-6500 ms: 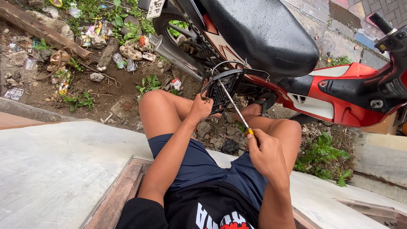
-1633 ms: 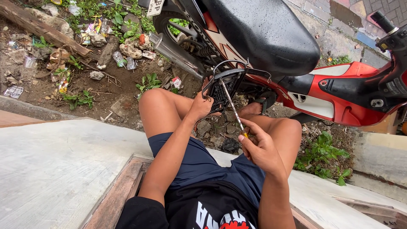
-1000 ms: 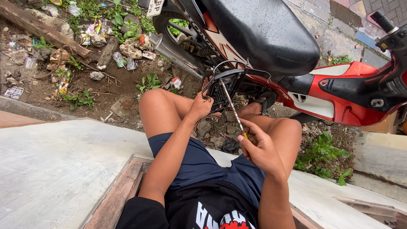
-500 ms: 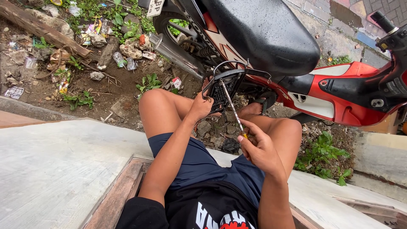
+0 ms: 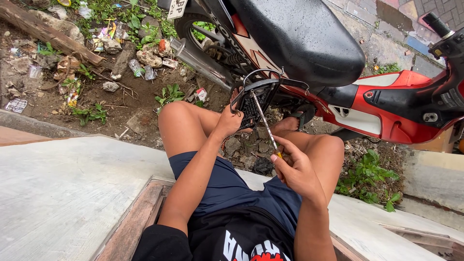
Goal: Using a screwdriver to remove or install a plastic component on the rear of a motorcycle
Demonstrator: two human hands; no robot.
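Screwdriver (image 5: pixel 265 124) | handle gripped in right fingers (image 5: pixel 282 162) | left fingers (image 5: pixel 232 112) clasp black part (image 5: pixel 252 104) (tip there)

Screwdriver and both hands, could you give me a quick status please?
Left hand steadies black part. Right hand grips screwdriver, tip on it. Nothing blocking.

Outdoors, flat daylight, no hard shadows. Pale concrete slab (image 5: pixel 63 193) across the lower left, wooden frame (image 5: pixel 133 222) set into it. Beyond that, bare dirt (image 5: pixel 96 92) littered with wrappers, stones and weeds, 1 old log (image 5: pixel 46 31) top left. Brick paving (image 5: pixel 386 14) top right.
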